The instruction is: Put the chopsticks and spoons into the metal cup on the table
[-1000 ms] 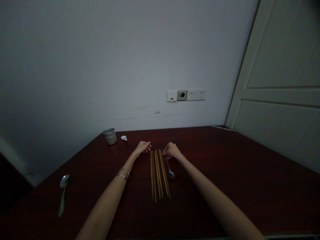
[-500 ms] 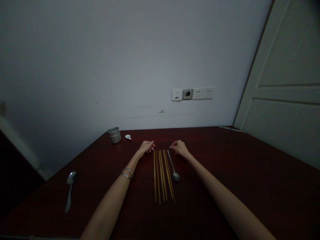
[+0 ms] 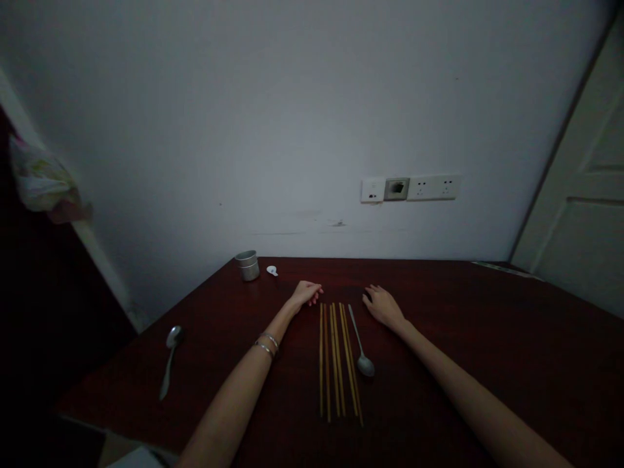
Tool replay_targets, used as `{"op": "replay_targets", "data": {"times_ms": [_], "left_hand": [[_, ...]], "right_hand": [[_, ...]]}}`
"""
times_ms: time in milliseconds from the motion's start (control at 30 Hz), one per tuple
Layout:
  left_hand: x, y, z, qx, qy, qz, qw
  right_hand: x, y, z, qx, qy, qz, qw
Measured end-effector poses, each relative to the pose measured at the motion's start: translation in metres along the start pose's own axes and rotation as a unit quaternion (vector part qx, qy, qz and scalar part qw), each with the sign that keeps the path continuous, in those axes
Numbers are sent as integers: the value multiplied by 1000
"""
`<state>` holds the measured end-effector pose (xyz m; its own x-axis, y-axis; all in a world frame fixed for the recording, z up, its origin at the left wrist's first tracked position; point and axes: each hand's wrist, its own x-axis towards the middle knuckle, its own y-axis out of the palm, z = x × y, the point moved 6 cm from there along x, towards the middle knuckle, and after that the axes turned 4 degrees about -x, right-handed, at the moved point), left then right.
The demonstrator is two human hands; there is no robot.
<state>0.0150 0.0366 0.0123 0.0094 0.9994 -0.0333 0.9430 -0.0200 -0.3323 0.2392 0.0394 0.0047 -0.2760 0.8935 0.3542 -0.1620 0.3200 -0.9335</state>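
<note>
Several wooden chopsticks [image 3: 336, 357] lie side by side on the dark red table [image 3: 463, 344]. A small metal spoon [image 3: 361, 351] lies just right of them, bowl toward me. My left hand [image 3: 306, 292] rests flat on the table by the chopsticks' far left end, fingers stretched out, with bracelets on the wrist. My right hand [image 3: 383, 305] lies on the table just right of the spoon's handle tip, fingers loosely spread and holding nothing.
A second, larger spoon [image 3: 169, 361] lies near the table's left edge. A metal cup [image 3: 248, 265] and a small white object [image 3: 272, 270] stand at the far left by the wall. Wall sockets [image 3: 409, 188] sit above the table; a door [image 3: 580, 221] is at right.
My right hand has let go of the small spoon's handle and moved slightly right, leaving the spoon beside the chopsticks. The view has turned left. My left hand stays put.
</note>
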Motion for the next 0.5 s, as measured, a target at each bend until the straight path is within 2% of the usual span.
{"op": "replay_targets", "data": {"times_ms": [133,267,367,500], "left_hand": [[-5,-15,-15,51,16,-65,996],[-20,-41,-25,179,28,-49,982],[-39,-76,-23,280,20,-32,959],[-75,-137,-11,359,-10,-37,933]], "right_hand": [[0,3,-1,-14,-4,-1,1000],[1,8,-3,-15,-11,-8,1000],[0,11,-4,-21,-16,-15,1000],[0,17,-8,-24,-28,-29,999]]}}
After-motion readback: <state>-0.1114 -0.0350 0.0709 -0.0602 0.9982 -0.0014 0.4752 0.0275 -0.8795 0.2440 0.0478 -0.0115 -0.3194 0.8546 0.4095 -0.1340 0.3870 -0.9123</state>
